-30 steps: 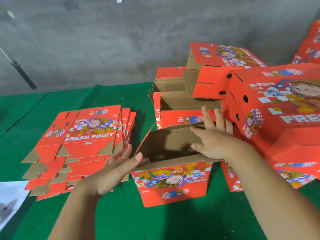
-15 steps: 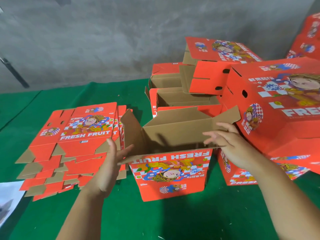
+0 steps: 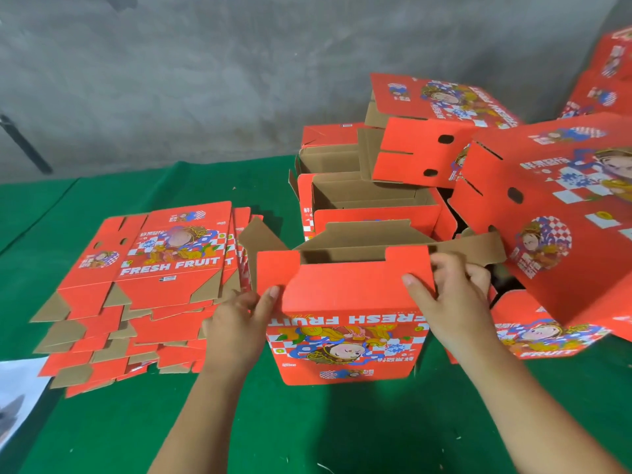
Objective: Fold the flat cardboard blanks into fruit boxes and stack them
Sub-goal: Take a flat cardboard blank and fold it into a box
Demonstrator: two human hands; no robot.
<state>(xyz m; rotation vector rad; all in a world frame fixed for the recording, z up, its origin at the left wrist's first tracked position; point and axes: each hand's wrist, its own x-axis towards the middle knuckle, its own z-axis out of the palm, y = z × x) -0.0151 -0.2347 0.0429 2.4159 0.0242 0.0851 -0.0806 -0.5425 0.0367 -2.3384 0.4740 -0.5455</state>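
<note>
A red fruit box (image 3: 345,350) stands upside down on the green table, its print inverted. Its near red flap (image 3: 345,285) stands raised at the top edge. My left hand (image 3: 239,323) grips the flap's left edge, thumb on the red face. My right hand (image 3: 448,295) grips the flap's right edge, fingers curled over the top corner. Brown side flaps stick out at left (image 3: 260,237) and right (image 3: 478,246). A stack of flat blanks (image 3: 147,289) lies to the left.
Folded boxes (image 3: 369,203) stand open behind the held one. More red boxes (image 3: 561,213) are piled at the right, some tilted. The green table cloth (image 3: 307,429) shows in front. A white sheet (image 3: 17,391) lies at the left edge. A grey wall is behind.
The near red flap has swung up from lying outward to standing upright. Both hands moved from the open brown flaps onto this flap's two edges.
</note>
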